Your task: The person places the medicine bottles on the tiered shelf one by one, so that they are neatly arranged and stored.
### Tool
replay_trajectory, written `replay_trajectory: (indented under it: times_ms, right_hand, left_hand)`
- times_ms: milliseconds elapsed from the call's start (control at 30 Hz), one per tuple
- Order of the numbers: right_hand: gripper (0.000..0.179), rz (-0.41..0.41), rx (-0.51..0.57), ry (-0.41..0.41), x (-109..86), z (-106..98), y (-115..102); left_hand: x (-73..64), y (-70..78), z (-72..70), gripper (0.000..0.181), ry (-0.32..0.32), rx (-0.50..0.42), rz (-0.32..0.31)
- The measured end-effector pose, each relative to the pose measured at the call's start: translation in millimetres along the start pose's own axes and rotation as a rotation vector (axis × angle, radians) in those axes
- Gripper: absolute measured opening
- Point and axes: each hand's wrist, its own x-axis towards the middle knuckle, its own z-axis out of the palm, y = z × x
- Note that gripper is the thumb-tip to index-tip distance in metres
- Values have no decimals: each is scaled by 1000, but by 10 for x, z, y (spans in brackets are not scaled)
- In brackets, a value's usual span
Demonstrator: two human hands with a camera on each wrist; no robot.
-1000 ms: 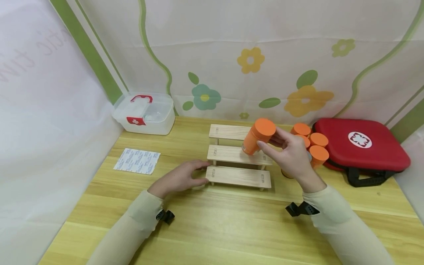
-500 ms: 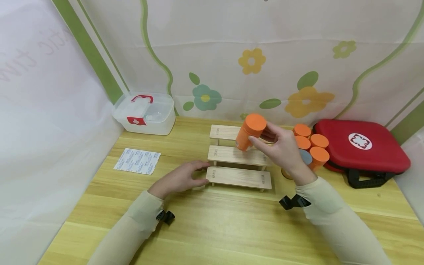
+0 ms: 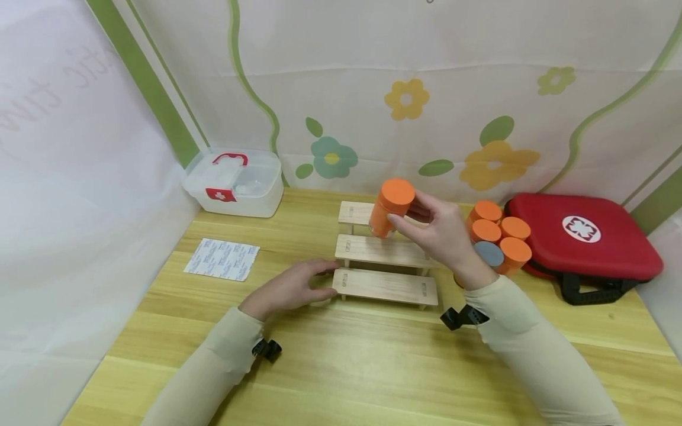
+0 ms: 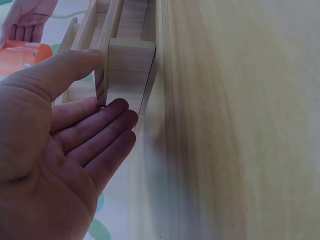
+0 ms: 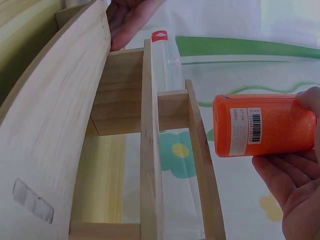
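My right hand (image 3: 444, 231) holds an orange pill bottle (image 3: 393, 204) by its upper part, tilted, above the back of a three-step wooden display rack (image 3: 391, 287). In the right wrist view the bottle (image 5: 262, 125) shows a printed label with a barcode, at its base end. My left hand (image 3: 292, 288) is at the left end of the rack, thumb and index finger at opposite corners of the lowest step. The left wrist view shows that hand's other fingers (image 4: 110, 135) extended beside the rack's end (image 4: 131, 65).
Several orange-capped bottles (image 3: 486, 231) and one with a grey cap (image 3: 488, 254) stand right of the rack. A red first-aid case (image 3: 613, 236) lies beyond them. At left are a clear first-aid box (image 3: 250, 198) and a printed white packet (image 3: 222, 259). A fabric backdrop (image 3: 362, 53) hangs behind.
My right hand has carried the orange bottle leftward and slightly up over the rack, and the grey cap has come fully into sight. My left hand has stayed at the rack's end.
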Motion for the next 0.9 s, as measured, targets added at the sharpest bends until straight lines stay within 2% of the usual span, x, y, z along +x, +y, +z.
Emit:
replay_trajectory:
  times_ms: [333,667,900]
  right_hand:
    - [50,12,7,-33,153,87,-17]
    - [49,95,38,-77,275,191,-11]
    - [49,131,39,-76,361,254,3]
  left_hand:
    - [-7,3,5,62,5,10,10]
    - [-7,-1,17,62,10,27,8]
    - [-14,6,15,62,8,31,13]
